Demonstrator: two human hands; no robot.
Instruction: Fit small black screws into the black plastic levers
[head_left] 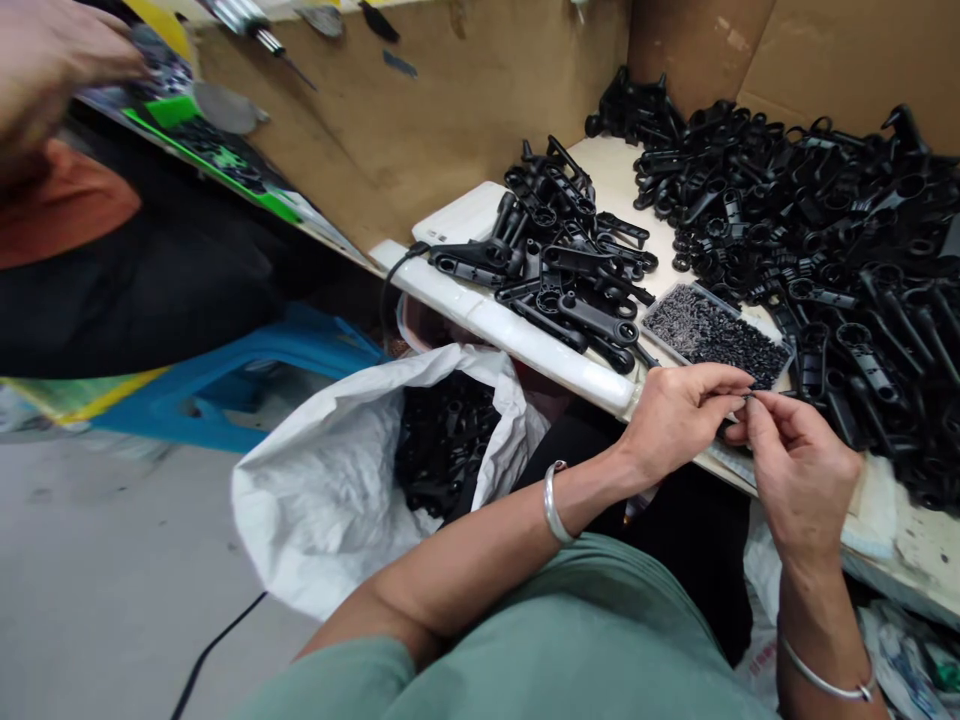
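Clock centred on the fingertips, 12 = top of view.

Step in hand, my read: fine two-handed work on one tiny part. Left hand (679, 415) is pinching, thumb and forefinger narrowed to almost no gap; right hand (802, 465) is meeting it from 4 o'clock, thumb and forefinger likewise narrowed. Both are apparently holding the same small dark piece (747, 397), right at clock centre; too small to tell its shape. Next move probably calls for light, precise fingertip pressure, no slip.

Containers:
- Clear rectangular plastic tray (665, 346), 11 o'clock, just beyond the hands: holding loose tiny pieces, grey toward its left, black toward its right.
- White crinkled woven sack (322, 480), 9 o'clock, below bench level: gaping, holding a lot of black parts (446, 440).
- Bright green shallow tray (285, 205), 10 o'clock, well apart: holding small dark bits, blurred.

Bench, uncontained: smaller heap of long black plastic arms with ringed ends (577, 260) is lying at 10 o'clock; bigger heap of similar black plastic parts (795, 220) is spreading from 12 to 4. A co-worker's hand (64, 60) is showing far off, 10 o'clock; can't tell its grip.
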